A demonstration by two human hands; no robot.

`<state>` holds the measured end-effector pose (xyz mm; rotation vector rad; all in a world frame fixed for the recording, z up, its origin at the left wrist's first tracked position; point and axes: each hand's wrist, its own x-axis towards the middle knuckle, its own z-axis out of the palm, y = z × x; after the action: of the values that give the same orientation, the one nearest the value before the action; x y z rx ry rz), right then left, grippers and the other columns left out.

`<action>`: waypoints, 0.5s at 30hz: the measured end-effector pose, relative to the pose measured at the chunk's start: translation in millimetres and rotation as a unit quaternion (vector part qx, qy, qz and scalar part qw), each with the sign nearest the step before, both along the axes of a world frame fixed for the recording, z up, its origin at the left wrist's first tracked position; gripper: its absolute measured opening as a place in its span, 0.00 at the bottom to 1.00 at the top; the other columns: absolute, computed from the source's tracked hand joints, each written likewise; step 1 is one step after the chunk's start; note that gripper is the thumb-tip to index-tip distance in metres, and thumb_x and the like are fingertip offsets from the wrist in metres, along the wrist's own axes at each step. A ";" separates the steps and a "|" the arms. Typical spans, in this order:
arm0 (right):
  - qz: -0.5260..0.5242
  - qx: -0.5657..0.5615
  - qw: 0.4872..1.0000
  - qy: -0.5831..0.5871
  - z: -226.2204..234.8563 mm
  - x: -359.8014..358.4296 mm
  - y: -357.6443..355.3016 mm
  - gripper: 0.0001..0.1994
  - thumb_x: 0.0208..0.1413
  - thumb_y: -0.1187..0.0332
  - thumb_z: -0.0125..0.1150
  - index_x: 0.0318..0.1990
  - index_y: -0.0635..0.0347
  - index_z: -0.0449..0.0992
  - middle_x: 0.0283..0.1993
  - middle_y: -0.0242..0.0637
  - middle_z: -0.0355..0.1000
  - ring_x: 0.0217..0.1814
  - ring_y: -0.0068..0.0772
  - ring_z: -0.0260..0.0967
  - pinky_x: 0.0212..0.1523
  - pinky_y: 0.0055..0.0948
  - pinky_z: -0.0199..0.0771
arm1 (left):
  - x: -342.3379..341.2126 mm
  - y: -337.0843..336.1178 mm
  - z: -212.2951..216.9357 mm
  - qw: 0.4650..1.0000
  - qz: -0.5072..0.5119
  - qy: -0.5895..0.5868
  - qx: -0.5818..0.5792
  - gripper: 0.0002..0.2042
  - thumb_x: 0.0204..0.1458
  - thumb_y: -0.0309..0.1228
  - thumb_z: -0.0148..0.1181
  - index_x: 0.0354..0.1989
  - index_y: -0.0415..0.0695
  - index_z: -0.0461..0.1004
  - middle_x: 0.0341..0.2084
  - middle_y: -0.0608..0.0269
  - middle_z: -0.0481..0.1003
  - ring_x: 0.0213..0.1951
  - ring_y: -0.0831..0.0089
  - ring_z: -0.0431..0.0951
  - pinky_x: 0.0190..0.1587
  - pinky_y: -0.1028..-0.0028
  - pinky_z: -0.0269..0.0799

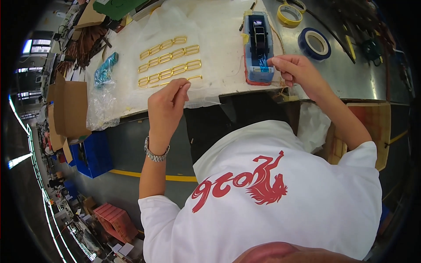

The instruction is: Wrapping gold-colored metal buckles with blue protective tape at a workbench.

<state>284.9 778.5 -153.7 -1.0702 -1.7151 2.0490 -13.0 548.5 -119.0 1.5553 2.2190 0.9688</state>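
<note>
We see our left hand (pixel 166 103) raised at the table's near edge, fingers pinching a gold buckle (pixel 193 78) just below the rows of gold buckles (pixel 169 59), our right hand (pixel 296 70) gripping blue tape (pixel 263 64) at the tape dispenser (pixel 258 46), tape rolls (pixel 314 44) beyond.

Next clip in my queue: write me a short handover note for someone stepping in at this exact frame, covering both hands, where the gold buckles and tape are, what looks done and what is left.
Left hand: raised at the table's front edge, fingertips pinching a thin gold buckle beside the rows.
Right hand: fingers pinched at the blue tape end on the tape dispenser.
Things: rows of gold buckles lie on the white plastic sheet; a blue tape roll and a yellow tape roll sit on the metal table to the right.
Done: most buckles lie lined up in rows.
Left: the front row looks incomplete; whether any buckle is already taped cannot be told.
</note>
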 end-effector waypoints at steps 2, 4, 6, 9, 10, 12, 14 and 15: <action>0.001 -0.040 0.999 0.001 2.8 -2.9 2.3 0.18 0.73 0.54 0.66 0.53 0.60 0.86 0.27 0.18 0.63 0.28 0.12 0.58 0.30 0.19 0.62 | -21.6 24.4 -18.7 0.979 0.001 0.192 0.067 0.04 0.65 0.29 0.67 0.41 0.42 0.83 0.31 0.56 0.84 0.31 0.55 0.83 0.35 0.61 0.78; 0.000 -0.038 0.999 -0.009 4.7 -7.2 0.5 0.17 0.72 0.54 0.66 0.52 0.58 0.86 0.27 0.18 0.63 0.28 0.12 0.58 0.31 0.19 0.62 | -34.6 37.0 -32.5 0.974 -0.043 0.213 0.067 0.04 0.64 0.28 0.67 0.41 0.42 0.83 0.31 0.55 0.84 0.32 0.54 0.84 0.36 0.60 0.78; -0.002 -0.036 0.999 -0.020 7.3 -12.6 0.2 0.16 0.72 0.53 0.67 0.50 0.57 0.86 0.27 0.18 0.63 0.28 0.12 0.57 0.31 0.19 0.61 | -36.6 36.7 -40.8 0.966 -0.089 0.232 0.066 0.04 0.64 0.28 0.66 0.40 0.42 0.83 0.31 0.54 0.84 0.33 0.52 0.84 0.37 0.59 0.79; 0.001 -0.043 0.999 -0.017 10.1 -11.6 0.5 0.15 0.71 0.53 0.68 0.49 0.55 0.86 0.27 0.18 0.63 0.28 0.12 0.58 0.31 0.19 0.62 | -16.8 25.0 -42.2 0.983 -0.072 0.163 -0.048 0.03 0.64 0.27 0.66 0.42 0.42 0.82 0.33 0.53 0.84 0.36 0.50 0.84 0.39 0.57 0.79; 0.007 -0.044 0.999 -0.014 10.7 -12.2 1.7 0.15 0.71 0.53 0.68 0.49 0.55 0.86 0.27 0.19 0.63 0.28 0.12 0.58 0.30 0.20 0.62 | -10.7 20.6 -42.6 0.985 -0.048 0.146 -0.073 0.04 0.64 0.28 0.66 0.43 0.43 0.81 0.33 0.52 0.84 0.37 0.49 0.84 0.39 0.57 0.79; 0.013 -0.046 0.999 -0.012 10.3 -13.1 1.8 0.15 0.70 0.53 0.69 0.49 0.55 0.86 0.26 0.19 0.64 0.28 0.12 0.58 0.30 0.20 0.63 | -4.0 16.8 -43.8 0.986 -0.024 0.129 -0.099 0.05 0.64 0.28 0.66 0.45 0.44 0.81 0.34 0.52 0.84 0.37 0.49 0.84 0.39 0.57 0.79; -0.005 -0.052 0.999 0.005 9.8 -12.1 0.2 0.14 0.69 0.56 0.70 0.47 0.59 0.86 0.29 0.20 0.68 0.28 0.12 0.57 0.28 0.21 0.58 | 1.2 14.4 -46.6 0.986 -0.007 0.116 -0.119 0.07 0.64 0.28 0.66 0.48 0.45 0.79 0.35 0.51 0.84 0.38 0.49 0.85 0.39 0.57 0.79; -0.006 -0.052 0.999 0.003 10.4 -13.4 -0.6 0.14 0.69 0.56 0.70 0.47 0.59 0.86 0.29 0.20 0.68 0.28 0.12 0.57 0.28 0.21 0.58 | 0.1 14.1 -48.0 0.986 -0.007 0.114 -0.119 0.07 0.64 0.28 0.66 0.48 0.45 0.79 0.35 0.51 0.84 0.38 0.49 0.85 0.39 0.57 0.79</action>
<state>271.5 777.9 -143.3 -1.1008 -1.6120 2.1529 -12.9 562.6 -167.0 1.6356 2.3668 0.5192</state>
